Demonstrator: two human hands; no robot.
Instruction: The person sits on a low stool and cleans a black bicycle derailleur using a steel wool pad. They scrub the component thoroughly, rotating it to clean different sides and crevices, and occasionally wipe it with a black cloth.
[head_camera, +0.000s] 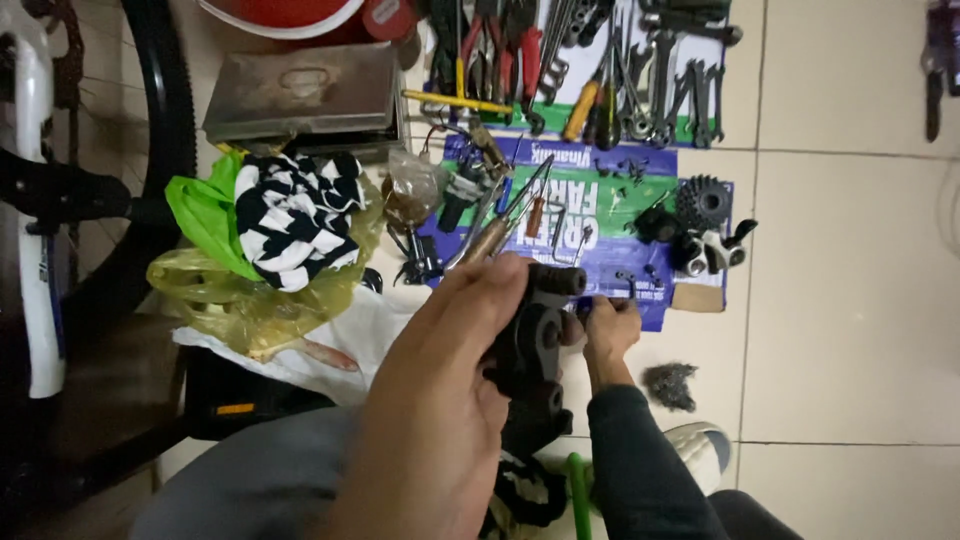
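My left hand (440, 400) clenches the black bike derailleur (535, 340); right hand (610, 330) pinches at its side. A slip could scatter tiny screws (625, 168) across the floor (850, 300).

1. The left hand (440, 400) covers the near side of the black bike part (535, 350), so the part's full shape cannot be told.
2. The right hand (608, 335) is partly behind that part; what its fingers (600, 312) pinch is too small to tell.
3. The red tub (290, 15) is cut off by the top edge.
4. The bicycle wheel (165, 110) and white frame (35, 200) run off the left edge.
5. The small bits (625, 165) on the printed sack (600, 200) are too tiny to identify.
6. The shoe (700, 445) is half hidden by the sleeve (640, 470).
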